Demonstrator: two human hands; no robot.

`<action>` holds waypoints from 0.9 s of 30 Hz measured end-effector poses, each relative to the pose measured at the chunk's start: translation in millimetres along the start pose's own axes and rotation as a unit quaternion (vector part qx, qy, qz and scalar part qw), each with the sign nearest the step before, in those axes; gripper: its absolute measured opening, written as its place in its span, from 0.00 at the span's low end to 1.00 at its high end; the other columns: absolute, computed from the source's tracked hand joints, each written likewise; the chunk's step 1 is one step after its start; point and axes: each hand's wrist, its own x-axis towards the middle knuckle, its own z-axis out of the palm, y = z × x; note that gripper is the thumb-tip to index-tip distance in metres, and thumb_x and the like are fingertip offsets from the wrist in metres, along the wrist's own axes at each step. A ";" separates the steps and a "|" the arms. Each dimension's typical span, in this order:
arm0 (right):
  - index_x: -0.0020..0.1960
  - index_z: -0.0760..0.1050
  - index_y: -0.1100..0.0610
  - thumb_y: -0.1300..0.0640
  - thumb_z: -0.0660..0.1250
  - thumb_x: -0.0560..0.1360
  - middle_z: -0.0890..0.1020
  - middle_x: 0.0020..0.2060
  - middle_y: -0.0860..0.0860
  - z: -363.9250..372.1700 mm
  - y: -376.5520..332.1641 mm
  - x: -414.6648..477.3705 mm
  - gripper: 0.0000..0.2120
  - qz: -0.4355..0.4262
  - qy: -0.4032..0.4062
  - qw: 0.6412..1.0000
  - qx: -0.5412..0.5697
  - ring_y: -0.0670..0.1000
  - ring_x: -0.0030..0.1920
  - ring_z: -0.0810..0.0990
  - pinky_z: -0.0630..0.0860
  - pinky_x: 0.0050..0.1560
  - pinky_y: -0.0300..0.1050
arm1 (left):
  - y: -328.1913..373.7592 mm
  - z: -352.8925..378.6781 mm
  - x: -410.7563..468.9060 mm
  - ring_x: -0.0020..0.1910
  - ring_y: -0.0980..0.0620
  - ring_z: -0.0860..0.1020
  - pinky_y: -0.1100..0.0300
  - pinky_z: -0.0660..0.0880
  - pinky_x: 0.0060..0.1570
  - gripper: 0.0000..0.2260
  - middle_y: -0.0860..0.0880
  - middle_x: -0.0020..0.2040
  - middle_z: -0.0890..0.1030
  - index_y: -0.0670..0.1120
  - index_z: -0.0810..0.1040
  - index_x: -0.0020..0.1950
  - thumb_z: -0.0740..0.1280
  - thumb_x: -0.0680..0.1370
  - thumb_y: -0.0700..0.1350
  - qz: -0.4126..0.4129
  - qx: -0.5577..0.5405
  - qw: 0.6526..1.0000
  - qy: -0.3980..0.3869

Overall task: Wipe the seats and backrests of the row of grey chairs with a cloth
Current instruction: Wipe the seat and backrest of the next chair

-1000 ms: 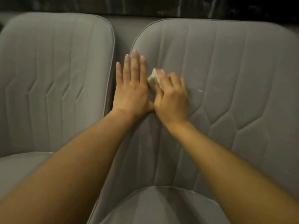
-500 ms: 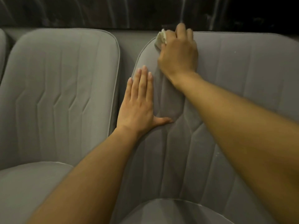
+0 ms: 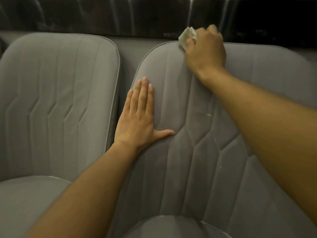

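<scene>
Gripping a small crumpled white cloth with the right hand, fingers curled round it, in the upper right of the frame. Pressing it on the top edge of the soft grey stitched backrest, most likely to rub the rim clean.

Laying the left hand flat near the middle of the frame, fingers straight and close together, thumb out to the side, holding nothing. Resting on the left edge of the same backrest, probably to stop the chair from rocking during the rubbing.

Out from the hands: a few pale specks on the fabric under the right arm, so likely more wiping needed there. At the bottom middle, the rounded grey seat cushion, not touched by the cloth.

On the left of the frame, a 2nd grey backrest, just beside the 1st with a thin gap between the 2. Along the top, a dark shiny wall strip.
</scene>
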 end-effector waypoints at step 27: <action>0.61 0.74 0.69 0.66 0.65 0.74 0.79 0.46 0.64 3.7 26.6 -173.6 0.17 -0.128 -0.030 0.989 0.066 0.64 0.42 0.76 0.75 0.45 0.53 | 0.4 7.6 -39.3 0.76 0.45 0.41 0.52 0.37 0.74 0.49 0.40 0.77 0.42 0.38 0.42 0.76 0.50 0.71 0.73 0.032 0.029 0.999 -0.021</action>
